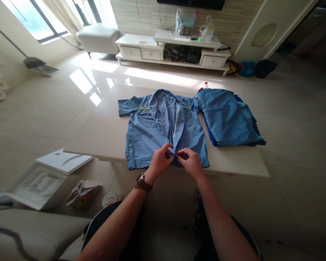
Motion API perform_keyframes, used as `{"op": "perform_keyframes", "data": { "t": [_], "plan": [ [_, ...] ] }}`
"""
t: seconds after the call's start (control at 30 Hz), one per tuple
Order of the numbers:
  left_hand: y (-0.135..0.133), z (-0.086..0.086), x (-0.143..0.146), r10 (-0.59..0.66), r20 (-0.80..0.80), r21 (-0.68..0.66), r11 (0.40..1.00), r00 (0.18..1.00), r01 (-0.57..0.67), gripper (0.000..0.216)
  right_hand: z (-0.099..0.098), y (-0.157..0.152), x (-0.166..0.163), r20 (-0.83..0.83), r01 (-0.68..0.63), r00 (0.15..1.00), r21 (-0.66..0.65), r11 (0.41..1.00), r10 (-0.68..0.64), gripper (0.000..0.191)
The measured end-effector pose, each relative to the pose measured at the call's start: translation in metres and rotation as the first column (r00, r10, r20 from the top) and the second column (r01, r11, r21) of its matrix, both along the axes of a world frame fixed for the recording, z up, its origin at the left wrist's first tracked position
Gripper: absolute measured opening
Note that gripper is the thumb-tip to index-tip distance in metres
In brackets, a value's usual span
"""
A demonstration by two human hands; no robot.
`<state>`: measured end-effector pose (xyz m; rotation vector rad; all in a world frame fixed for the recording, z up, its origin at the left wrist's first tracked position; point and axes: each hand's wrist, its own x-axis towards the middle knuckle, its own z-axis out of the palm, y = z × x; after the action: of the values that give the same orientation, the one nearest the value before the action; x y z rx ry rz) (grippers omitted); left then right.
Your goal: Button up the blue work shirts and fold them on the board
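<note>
A blue short-sleeved shirt (143, 141) lies spread on the table, collar away from me and its zip front parted at the top. My left hand (162, 159), with a watch on the wrist, pinches the bottom of the front opening. Just beside it, my right hand (189, 161) pinches the other side of the same hem. The fingertips of both hands nearly meet there, and they hide the small part between them. To the right, a stack of folded blue garments (230, 117) touches the shirt's right sleeve.
The pale table (97, 134) ends close to my knees. A bottle with a red cap (205, 85) stands behind the stack. An open white box (40, 181) and a plastic bag (84, 194) are on the floor at left. Beyond are a TV cabinet (141, 53) and a stool (99, 38).
</note>
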<state>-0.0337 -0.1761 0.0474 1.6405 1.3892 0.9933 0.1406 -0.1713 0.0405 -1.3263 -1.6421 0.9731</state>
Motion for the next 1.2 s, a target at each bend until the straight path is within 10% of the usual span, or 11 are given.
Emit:
{"op": "perform_keyframes", "data": {
  "t": [1.2],
  "plan": [
    [0.013,-0.02,0.001,0.131,0.55,-0.333,0.94,0.825,0.073,0.034,0.007,-0.006,-0.004,0.368,-0.13,0.93,0.381,0.915,-0.021,0.016]
  ]
}}
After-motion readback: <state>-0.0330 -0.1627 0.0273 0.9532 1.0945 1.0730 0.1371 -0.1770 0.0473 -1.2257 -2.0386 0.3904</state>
